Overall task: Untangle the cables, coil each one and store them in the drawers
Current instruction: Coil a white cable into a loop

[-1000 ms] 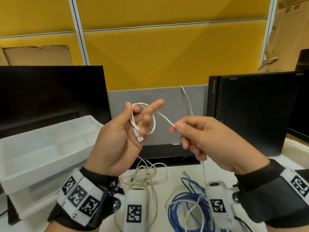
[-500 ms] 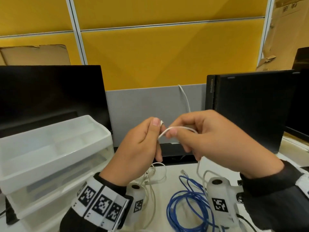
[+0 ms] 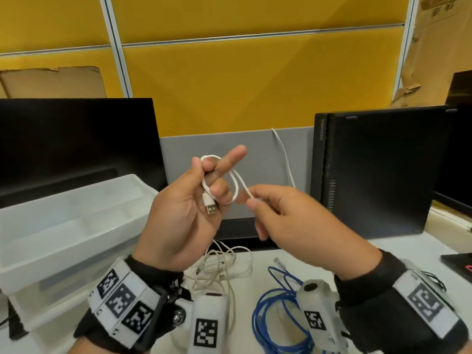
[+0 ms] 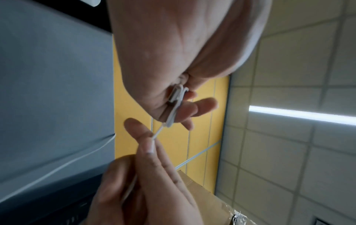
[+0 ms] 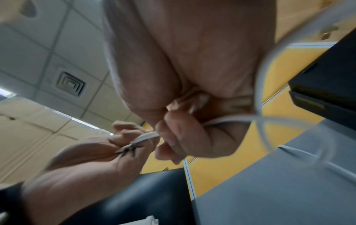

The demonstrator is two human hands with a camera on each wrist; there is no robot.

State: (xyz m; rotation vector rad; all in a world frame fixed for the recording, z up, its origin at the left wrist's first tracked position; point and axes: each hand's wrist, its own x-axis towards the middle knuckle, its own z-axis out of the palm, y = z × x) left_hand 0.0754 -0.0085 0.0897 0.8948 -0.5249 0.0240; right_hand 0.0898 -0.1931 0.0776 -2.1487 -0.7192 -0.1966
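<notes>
Leftmost, one clear plastic drawer unit (image 3: 63, 226) waits on the counter (image 3: 383, 254). Your left hand (image 3: 178, 221) curls two fingers (image 3: 229, 159) through the white USB cable (image 3: 236, 185), two loops formed, plug hanging at the palm. Keep each turn equal and flat. Your right hand (image 3: 288, 221) pinches the free run just beside the coil; feed slack gently, without twisting. Below lie one tangle of white cables (image 3: 224, 267) and one blue network cable (image 3: 275, 310).
</notes>
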